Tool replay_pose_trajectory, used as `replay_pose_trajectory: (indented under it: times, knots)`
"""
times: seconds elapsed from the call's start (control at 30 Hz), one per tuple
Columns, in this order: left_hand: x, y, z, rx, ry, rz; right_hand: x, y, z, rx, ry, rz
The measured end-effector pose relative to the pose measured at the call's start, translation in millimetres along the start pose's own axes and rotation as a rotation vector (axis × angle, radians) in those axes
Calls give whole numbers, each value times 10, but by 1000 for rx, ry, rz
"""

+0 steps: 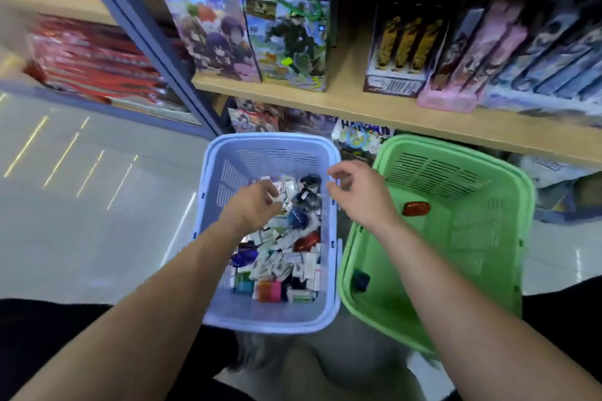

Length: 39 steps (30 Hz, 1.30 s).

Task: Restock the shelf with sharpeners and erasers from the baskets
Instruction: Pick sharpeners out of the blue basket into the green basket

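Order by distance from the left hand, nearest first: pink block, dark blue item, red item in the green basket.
1. Dark blue item, blue basket, just right of the left hand.
2. Pink block, blue basket's near end.
3. Red item, green basket's floor, far right.

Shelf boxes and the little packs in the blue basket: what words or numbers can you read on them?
Nothing reads clearly.
White packet with blue lettering below the wooden shelf board: too blurred.
Cartoon picture boxes: print too blurred.
Brown cardboard box: barcode label too small.
Small packs in the blue plastic basket: labels too small.
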<state>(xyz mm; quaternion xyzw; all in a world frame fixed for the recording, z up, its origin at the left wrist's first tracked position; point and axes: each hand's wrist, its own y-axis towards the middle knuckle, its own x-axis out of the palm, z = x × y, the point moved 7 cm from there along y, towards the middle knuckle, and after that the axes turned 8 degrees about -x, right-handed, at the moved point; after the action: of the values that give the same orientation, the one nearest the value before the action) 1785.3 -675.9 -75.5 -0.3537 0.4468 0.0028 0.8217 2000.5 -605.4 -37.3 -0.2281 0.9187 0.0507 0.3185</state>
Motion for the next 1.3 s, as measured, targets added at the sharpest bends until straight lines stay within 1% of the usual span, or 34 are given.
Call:
replay_pose_trajectory:
  times: [0.07,0.13,0.17,0.27,0.33,0.4,0.47,0.57,0.67,0.73,0.83,0.9,1.0,1.07,1.13,1.23,1.3]
  knots:
    - [244,105,-427,-72,-47,-79,239,173,-85,-51,-70,-78]
    - [571,173,-622,-95,-89,-179,485,338,-108,-75,-119,-144]
    - [717,198,-656,-105,-101,-201,616,406,-103,-76,-119,-169]
    - [1024,342,-658,-120,-229,-148,1082,579,-12,-20,-144,-239]
    - [1148,479,-612,-115,-319,-124,1406,647,163,101,-156,-276]
    - [1205,598,-566,-75,-306,-79,1630,655,398,290,-137,-238]
    - [1217,646,-490,-24,-273,-55,1733,619,601,431,-169,-158]
    - [1242,754,-511,-4,-319,-21,1837,600,792,518,-158,-95]
    - [1179,833,-748,-59,-419,-7,1918,621,921,565,-144,-88]
    - [1087,844,-980,-133,-431,17,1998,587,934,576,-125,-107]
    - [845,839,-1245,-250,-427,120,2067,549,919,559,-153,-113]
    - [752,854,-1292,-252,-434,158,2095,552,932,584,-135,-121]
    - [811,863,-1238,-183,-362,103,2121,541,993,646,-57,-127]
    - [878,887,-1255,-194,-368,74,2099,542,975,644,-24,-88]
    - [885,913,-1282,-210,-406,65,2005,588,893,574,-62,6]
    - [863,933,-1306,-239,-526,41,1838,691,710,401,-183,134]
    - [861,934,-1324,-262,-612,37,1822,706,728,409,-212,141]
